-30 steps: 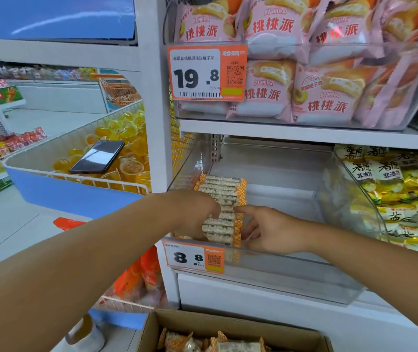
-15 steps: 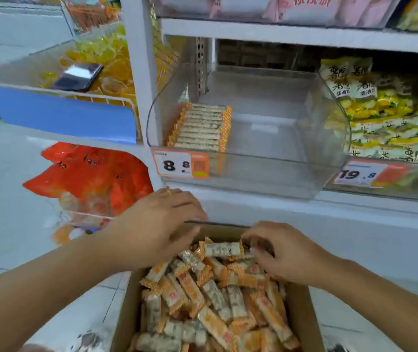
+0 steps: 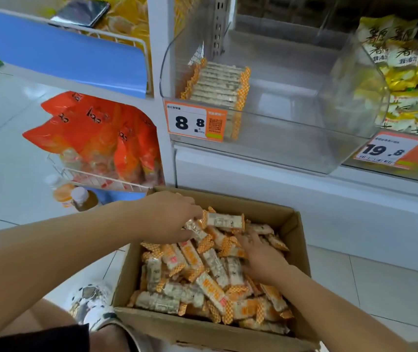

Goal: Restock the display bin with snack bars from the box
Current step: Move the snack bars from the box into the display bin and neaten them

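Observation:
An open cardboard box (image 3: pixel 203 331) on the floor holds a loose heap of orange-and-white wrapped snack bars (image 3: pixel 203 280). My left hand (image 3: pixel 167 217) is at the box's far left corner, its fingertips pinching the left end of one snack bar (image 3: pixel 225 221) raised above the heap. My right hand (image 3: pixel 261 255) lies palm down on the heap with fingers spread. Above, the clear plastic display bin (image 3: pixel 291 146) sits on the shelf. A neat row of bars (image 3: pixel 218 82) stands along its left side, and the rest of its floor is bare.
An 8.8 price tag (image 3: pixel 195 121) hangs on the bin's front. Yellow snack bags (image 3: pixel 411 72) fill the neighbouring bin on the right. Orange bags in a wire basket (image 3: pixel 96 133) and bottles (image 3: pixel 81 196) stand left of the box. My shoe (image 3: pixel 93 301) is beside the box.
Both hands left the row in the display bin and came down to the box. My left hand has picked up a bar, and my right hand has slid over the heap.

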